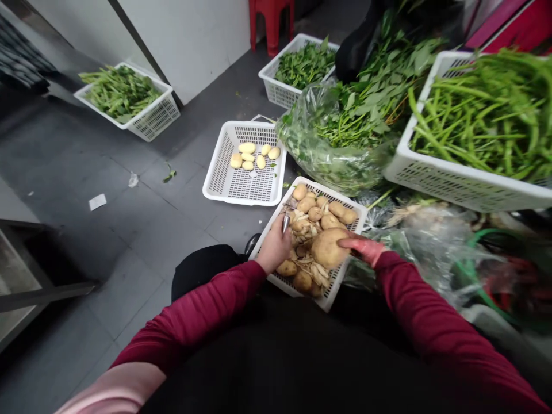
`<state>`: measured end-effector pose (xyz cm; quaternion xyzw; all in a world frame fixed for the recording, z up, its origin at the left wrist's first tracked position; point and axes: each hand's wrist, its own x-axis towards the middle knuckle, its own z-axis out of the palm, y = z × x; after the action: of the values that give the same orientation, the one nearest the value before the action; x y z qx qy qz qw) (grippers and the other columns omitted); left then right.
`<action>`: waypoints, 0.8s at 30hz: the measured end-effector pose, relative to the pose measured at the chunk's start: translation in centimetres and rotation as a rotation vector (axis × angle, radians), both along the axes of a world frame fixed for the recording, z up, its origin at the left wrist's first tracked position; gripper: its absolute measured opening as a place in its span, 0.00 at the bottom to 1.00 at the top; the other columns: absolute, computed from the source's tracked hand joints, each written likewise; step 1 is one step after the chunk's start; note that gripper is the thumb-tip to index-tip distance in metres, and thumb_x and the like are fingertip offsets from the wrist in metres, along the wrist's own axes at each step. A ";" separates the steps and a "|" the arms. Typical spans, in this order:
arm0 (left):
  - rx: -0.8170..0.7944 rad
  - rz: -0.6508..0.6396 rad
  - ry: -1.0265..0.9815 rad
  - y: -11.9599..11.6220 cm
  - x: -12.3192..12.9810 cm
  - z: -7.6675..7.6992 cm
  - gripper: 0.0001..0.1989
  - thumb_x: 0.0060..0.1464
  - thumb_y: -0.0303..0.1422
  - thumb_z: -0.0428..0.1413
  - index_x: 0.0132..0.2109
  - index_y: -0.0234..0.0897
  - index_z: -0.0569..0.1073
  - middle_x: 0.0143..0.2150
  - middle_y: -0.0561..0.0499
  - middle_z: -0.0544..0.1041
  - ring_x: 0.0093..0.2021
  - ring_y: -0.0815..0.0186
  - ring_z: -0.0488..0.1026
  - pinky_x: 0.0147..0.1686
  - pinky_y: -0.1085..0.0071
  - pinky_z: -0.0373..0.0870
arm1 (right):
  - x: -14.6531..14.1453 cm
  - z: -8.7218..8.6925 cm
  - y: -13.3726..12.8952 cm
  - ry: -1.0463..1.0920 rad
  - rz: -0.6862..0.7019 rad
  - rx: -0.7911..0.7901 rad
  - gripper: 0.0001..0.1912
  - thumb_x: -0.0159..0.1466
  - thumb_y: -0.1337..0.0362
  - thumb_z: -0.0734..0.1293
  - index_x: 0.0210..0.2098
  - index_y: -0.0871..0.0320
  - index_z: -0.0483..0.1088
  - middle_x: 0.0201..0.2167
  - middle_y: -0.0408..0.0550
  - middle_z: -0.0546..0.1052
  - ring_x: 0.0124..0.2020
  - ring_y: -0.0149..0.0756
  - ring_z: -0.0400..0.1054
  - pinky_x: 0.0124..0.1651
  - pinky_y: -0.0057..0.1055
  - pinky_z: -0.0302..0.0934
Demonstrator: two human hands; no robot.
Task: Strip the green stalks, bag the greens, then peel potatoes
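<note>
My left hand point(276, 246) is closed round a small metal tool point(286, 223); only its shiny end shows above the fist, so its kind is unclear. A large unpeeled potato point(330, 248) sits in the grip of my right hand point(364, 248), which looks pinkish red, with the thumb over the potato's side. Both hands are over a white basket point(357, 211) holding brown potatoes point(330, 222) and strips of peel point(318, 275). Just beyond it, a second white basket point(215, 183) contains several peeled yellow potatoes point(247, 148).
Green stalks fill a big white crate point(483, 192) on the right. Leafy greens point(366, 109) lie in a clear plastic bag point(328, 164). Further baskets of greens point(166, 112) point(276, 86) stand farther off. A red stool point(271, 23) is behind; paper scrap point(97, 201) lies on the floor.
</note>
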<state>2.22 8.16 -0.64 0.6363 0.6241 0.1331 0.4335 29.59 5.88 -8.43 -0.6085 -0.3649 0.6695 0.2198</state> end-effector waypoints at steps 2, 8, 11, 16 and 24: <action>-0.061 0.051 -0.197 -0.9 1.3 0.4 0.23 0.63 0.31 0.38 0.64 0.32 0.52 0.42 0.44 0.76 0.33 0.65 0.75 0.35 0.67 0.74 | -0.3 2.9 -2.0 0.214 -0.143 -0.020 0.33 0.50 0.44 0.70 0.47 0.58 0.69 0.42 0.56 0.76 0.51 0.53 0.67 0.54 0.50 0.60; 0.082 -0.019 -0.273 -8.6 3.8 1.0 0.23 0.62 0.30 0.41 0.63 0.33 0.55 0.55 0.40 0.70 0.54 0.61 0.69 0.54 0.62 0.67 | -6.4 8.0 -10.0 0.388 -0.410 0.031 0.46 0.54 0.28 0.47 0.48 0.58 0.69 0.42 0.58 0.76 0.56 0.53 0.63 0.55 0.51 0.58; 0.103 -0.134 -0.215 -10.6 3.4 1.9 0.25 0.62 0.30 0.41 0.65 0.33 0.50 0.60 0.40 0.67 0.58 0.60 0.66 0.57 0.62 0.65 | -6.2 9.7 -13.7 0.480 -0.401 0.060 0.39 0.56 0.34 0.55 0.50 0.58 0.69 0.43 0.56 0.76 0.56 0.54 0.63 0.57 0.52 0.56; 0.304 -0.421 -0.216 -11.9 3.2 3.5 0.24 0.62 0.32 0.40 0.64 0.33 0.51 0.60 0.40 0.67 0.58 0.62 0.66 0.57 0.63 0.64 | -4.8 9.4 -18.3 0.499 -0.502 0.214 0.35 0.51 0.38 0.67 0.52 0.50 0.68 0.45 0.51 0.76 0.55 0.51 0.65 0.58 0.48 0.56; 0.639 -0.762 0.081 -9.1 1.8 5.1 0.17 0.56 0.32 0.45 0.52 0.35 0.68 0.44 0.43 0.76 0.45 0.60 0.73 0.46 0.64 0.68 | -6.2 7.2 -17.8 0.605 -0.389 0.265 0.46 0.49 0.27 0.57 0.52 0.54 0.67 0.48 0.55 0.75 0.55 0.50 0.65 0.57 0.47 0.58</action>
<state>4.04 -0.95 4.44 0.9247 0.2917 0.1252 0.2102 23.35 -11.91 -1.22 -0.4075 -0.2445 0.7117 0.5174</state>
